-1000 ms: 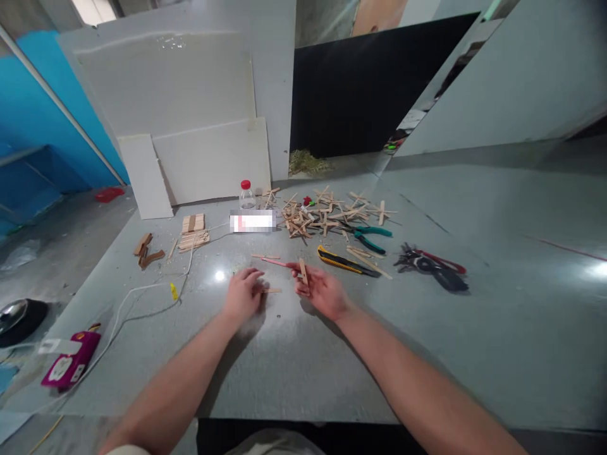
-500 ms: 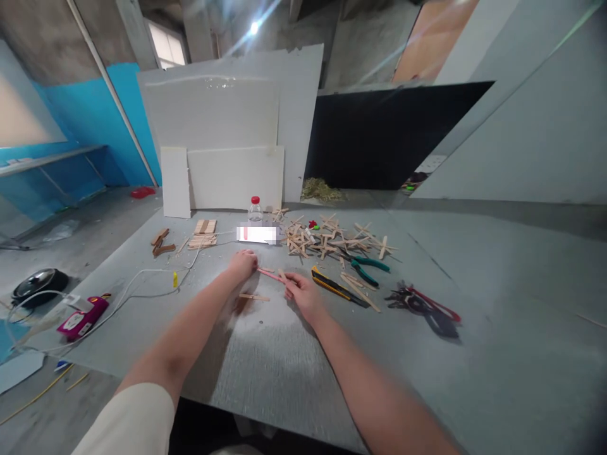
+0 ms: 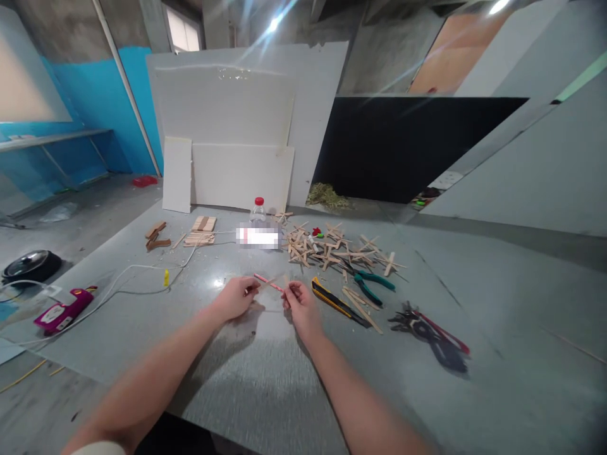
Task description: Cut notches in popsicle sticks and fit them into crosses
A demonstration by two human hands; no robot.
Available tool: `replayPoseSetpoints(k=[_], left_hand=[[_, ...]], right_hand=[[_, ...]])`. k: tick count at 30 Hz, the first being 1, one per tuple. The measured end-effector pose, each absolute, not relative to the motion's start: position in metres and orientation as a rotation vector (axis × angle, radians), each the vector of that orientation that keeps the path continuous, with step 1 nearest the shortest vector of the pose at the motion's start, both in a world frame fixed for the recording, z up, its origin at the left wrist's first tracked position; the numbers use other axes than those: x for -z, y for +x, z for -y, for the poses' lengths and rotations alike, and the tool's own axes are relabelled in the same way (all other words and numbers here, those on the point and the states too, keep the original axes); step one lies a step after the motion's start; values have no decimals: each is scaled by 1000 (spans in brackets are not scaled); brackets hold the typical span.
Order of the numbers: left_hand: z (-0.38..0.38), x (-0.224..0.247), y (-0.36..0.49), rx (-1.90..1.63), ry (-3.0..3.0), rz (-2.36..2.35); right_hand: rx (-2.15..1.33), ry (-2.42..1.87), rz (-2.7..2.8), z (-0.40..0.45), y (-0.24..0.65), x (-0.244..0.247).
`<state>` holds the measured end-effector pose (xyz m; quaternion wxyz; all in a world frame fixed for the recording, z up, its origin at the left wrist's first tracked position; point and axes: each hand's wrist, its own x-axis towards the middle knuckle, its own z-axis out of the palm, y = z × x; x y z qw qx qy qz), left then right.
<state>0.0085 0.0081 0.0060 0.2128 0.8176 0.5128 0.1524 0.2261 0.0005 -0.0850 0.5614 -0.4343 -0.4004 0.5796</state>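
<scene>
My right hand pinches a slim pink pencil-like stick, which points up and to the left. A short pale end of wood also shows at those fingertips. Opposite it, my left hand is closed, thumb and fingers pinching a thin wooden craft stick that crosses close to the pink one. Whether the two sticks touch, I cannot tell. Both hands are just above the grey table.
Beyond my hands lie a heap of crossed craft sticks, a bottle and stick bundles. To the right are a yellow utility knife, green-handled pliers and a dark red-handled tool. A purple glue gun with a cable sits left.
My left hand has come down and toward me, and now holds the thin craft stick that lay on the table. My right hand keeps the pink stick. The view has shifted slightly.
</scene>
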Motion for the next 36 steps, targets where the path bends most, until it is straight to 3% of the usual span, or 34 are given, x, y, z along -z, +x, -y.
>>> replayPoseSetpoints(k=[9, 36], left_hand=[[12, 3, 27, -640, 2194, -1316], [11, 22, 27, -627, 2139, -1247]], right_hand=[[-1451, -921, 816, 1, 235, 95], [-1531, -868, 842, 4, 240, 85]])
